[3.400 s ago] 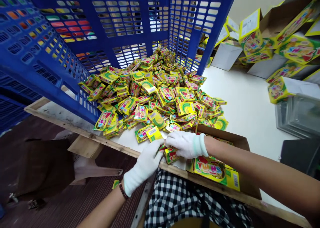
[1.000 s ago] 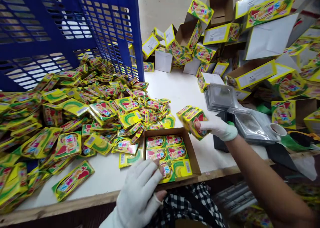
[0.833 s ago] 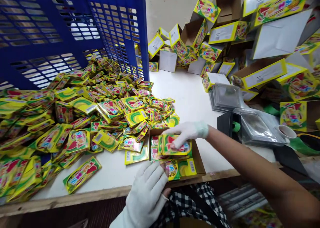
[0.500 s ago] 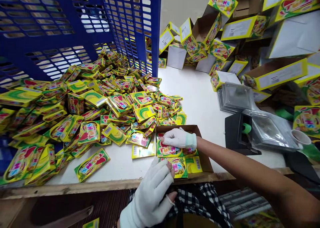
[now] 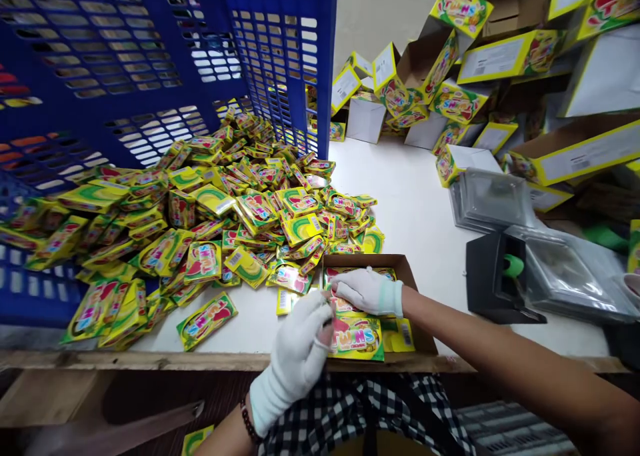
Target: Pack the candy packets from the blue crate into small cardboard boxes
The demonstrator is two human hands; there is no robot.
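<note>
An open-topped brown carton [image 5: 423, 316] sits at the table's front edge with flat, colourful "Twins" packs inside. My right hand [image 5: 367, 291], in a white glove with bare fingertips, lies flat over the packs at the back of the carton, fingers stretched out. At the carton's left side is my left hand [image 5: 297, 349], gloved too, its fingers bent in at the wall; what they grip, if anything, is hidden. Just in front of the right hand, a Twins pack [image 5: 357, 338] lies face up. A yellow pack [image 5: 284, 301] rests on the table beside the carton.
A large pile of packs [image 5: 255, 209] spills from a tipped blue plastic crate [image 5: 327, 63] on the left. Empty display boxes [image 5: 493, 59] are heaped at the back right. Nearer stand clear plastic sleeves [image 5: 493, 199] and a black tape dispenser [image 5: 487, 276].
My left hand has moved up from below the table edge to the carton's left side, its fingers curling in. My right hand stays over the packs. The whole view has shifted slightly.
</note>
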